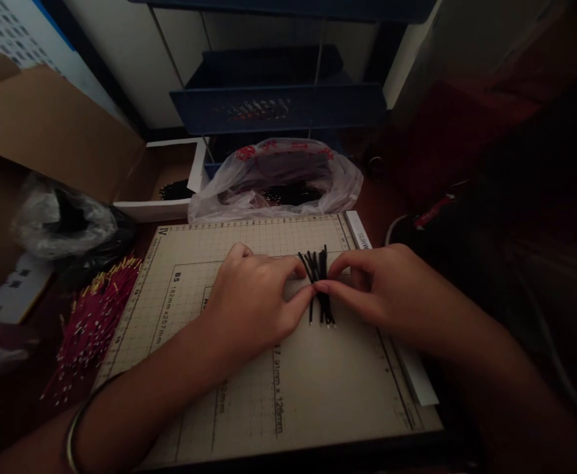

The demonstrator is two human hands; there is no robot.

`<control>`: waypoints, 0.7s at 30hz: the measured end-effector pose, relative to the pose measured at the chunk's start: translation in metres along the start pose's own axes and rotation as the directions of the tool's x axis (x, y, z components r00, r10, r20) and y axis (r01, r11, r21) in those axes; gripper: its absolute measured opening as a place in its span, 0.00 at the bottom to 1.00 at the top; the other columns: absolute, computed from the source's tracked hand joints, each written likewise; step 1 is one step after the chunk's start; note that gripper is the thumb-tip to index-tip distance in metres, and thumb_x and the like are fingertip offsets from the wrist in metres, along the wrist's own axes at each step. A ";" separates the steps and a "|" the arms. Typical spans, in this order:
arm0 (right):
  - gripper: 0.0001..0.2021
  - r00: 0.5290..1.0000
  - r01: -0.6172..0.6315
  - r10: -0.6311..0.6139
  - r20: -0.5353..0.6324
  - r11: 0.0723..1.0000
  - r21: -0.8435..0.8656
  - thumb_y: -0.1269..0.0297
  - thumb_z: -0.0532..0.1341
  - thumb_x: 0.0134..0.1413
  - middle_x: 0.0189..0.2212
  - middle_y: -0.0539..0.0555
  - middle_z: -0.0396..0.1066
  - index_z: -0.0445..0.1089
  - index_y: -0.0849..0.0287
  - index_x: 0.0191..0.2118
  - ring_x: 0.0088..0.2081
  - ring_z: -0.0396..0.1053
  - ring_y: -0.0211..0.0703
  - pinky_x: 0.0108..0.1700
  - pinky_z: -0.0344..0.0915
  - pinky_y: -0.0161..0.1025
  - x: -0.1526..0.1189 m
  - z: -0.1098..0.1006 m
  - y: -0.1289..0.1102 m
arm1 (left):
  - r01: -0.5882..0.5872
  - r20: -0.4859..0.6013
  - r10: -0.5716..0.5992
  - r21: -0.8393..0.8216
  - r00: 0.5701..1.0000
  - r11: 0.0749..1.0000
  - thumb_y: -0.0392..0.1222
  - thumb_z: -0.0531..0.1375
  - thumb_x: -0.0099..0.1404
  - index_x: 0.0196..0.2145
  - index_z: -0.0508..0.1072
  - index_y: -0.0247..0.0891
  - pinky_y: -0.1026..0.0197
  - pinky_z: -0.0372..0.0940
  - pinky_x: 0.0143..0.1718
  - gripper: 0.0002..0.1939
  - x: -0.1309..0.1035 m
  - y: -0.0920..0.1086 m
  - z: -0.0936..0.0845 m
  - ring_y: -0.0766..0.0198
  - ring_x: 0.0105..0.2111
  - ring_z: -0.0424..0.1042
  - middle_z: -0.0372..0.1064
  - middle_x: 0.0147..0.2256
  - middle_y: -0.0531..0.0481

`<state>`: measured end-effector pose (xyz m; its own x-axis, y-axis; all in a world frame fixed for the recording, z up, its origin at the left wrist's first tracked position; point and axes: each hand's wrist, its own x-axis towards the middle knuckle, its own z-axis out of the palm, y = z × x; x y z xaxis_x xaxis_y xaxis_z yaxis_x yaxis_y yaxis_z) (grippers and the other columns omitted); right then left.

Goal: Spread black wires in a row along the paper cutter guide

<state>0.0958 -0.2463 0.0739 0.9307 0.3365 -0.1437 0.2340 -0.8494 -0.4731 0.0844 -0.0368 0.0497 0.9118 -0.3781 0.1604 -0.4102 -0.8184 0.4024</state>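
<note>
Several short black wires (324, 303) with bare silvery ends lie in a loose, crossing bunch over the cutting board (328, 395), which is printed with a grid and paper sizes. My left hand (261, 296) comes in from the left, its thumb and forefinger pinched at the bunch's left side. From the right, my right hand (377, 283) pinches the bunch near its middle, thumb and forefinger almost meeting the left thumb. The fingertips cover the centre of the wires, and the remaining fingers of both hands are curled.
Dark red wires (95, 322) with gold tips lie in a pile left of the board. Behind it are a clear plastic bag (273, 210) holding dark wires and an open cardboard box (145, 210). A blue rack (278, 108) stands at the back.
</note>
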 end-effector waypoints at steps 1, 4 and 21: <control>0.16 1.000 -0.004 0.004 0.007 1.000 -0.005 0.47 0.62 0.63 0.25 0.49 0.75 0.80 0.51 0.33 0.27 0.64 0.34 0.29 0.49 0.35 0.000 -0.001 -0.001 | 0.020 0.023 -0.020 -0.003 1.000 1.000 0.47 0.62 0.68 0.37 0.81 0.40 0.51 0.54 0.41 0.10 0.000 0.001 0.000 0.62 0.23 0.68 0.70 0.21 0.56; 0.17 0.999 0.010 -0.010 0.031 1.000 0.002 0.47 0.62 0.61 0.22 0.49 0.72 0.79 0.52 0.30 0.25 0.61 0.33 0.27 0.48 0.34 0.000 -0.001 0.000 | 0.067 0.094 -0.066 -0.010 0.993 0.998 0.47 0.62 0.69 0.35 0.80 0.41 0.50 0.53 0.42 0.10 0.001 0.003 -0.002 0.61 0.25 0.69 0.71 0.22 0.56; 0.13 1.000 0.008 -0.008 0.025 1.000 -0.003 0.60 0.59 0.57 0.18 0.47 0.66 0.78 0.54 0.28 0.20 0.56 0.29 0.25 0.48 0.33 0.000 0.004 -0.001 | 0.166 0.152 -0.165 0.005 0.975 0.986 0.47 0.58 0.66 0.31 0.79 0.43 0.52 0.54 0.39 0.11 -0.002 0.012 -0.005 0.61 0.22 0.61 0.66 0.19 0.55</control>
<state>0.0942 -0.2441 0.0707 0.9215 0.3533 -0.1611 0.2426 -0.8477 -0.4718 0.0779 -0.0436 0.0583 0.9530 -0.2994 -0.0464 -0.2536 -0.8720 0.4188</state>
